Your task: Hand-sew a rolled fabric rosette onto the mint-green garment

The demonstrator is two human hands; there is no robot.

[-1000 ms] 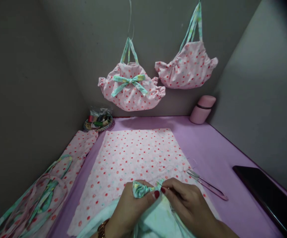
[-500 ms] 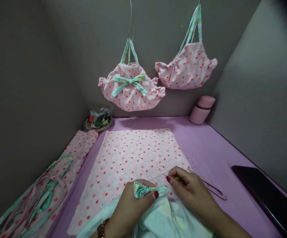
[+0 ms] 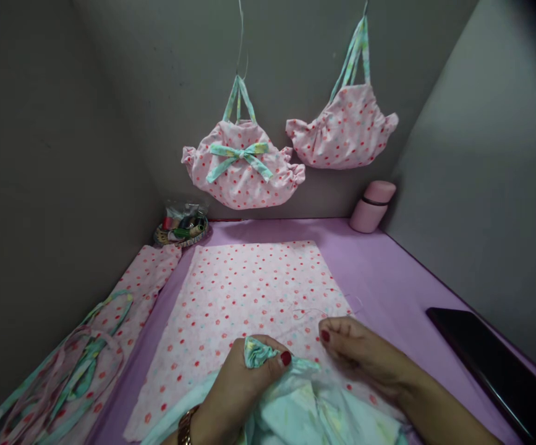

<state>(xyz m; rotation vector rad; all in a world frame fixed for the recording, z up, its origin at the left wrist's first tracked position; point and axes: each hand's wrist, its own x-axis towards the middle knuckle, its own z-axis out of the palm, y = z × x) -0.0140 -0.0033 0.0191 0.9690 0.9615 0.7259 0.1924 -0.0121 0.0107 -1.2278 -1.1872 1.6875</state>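
Note:
My left hand (image 3: pixel 244 383) pinches a gathered bunch of mint-green fabric (image 3: pixel 279 358) between thumb and fingers. The rest of this cloth, mint with pale yellow patches, hangs below the hand towards the lower edge. To its right, my right hand (image 3: pixel 355 343) is closed in a pinch. The sewing needle that showed at its fingertips a moment ago is hidden now. Fine loose thread (image 3: pixel 311 312) lies just beyond the hands. Under both hands spreads a pink dotted cloth (image 3: pixel 244 278) on the purple table (image 3: pixel 365 259).
Two pink dotted bags (image 3: pixel 244 188) with mint straps hang on the back wall. A small basket (image 3: pixel 182 238) of thread spools stands at the back left, a pink bottle (image 3: pixel 370 213) at the back right. Straps (image 3: pixel 89 358) lie left on folded cloth; a black phone-like slab (image 3: pixel 485 358) lies right.
My right hand has moved slightly right, away from the gathered fabric, and the needle tip no longer shows. The pink-handled tool beside it is now out of sight. My left hand keeps its hold.

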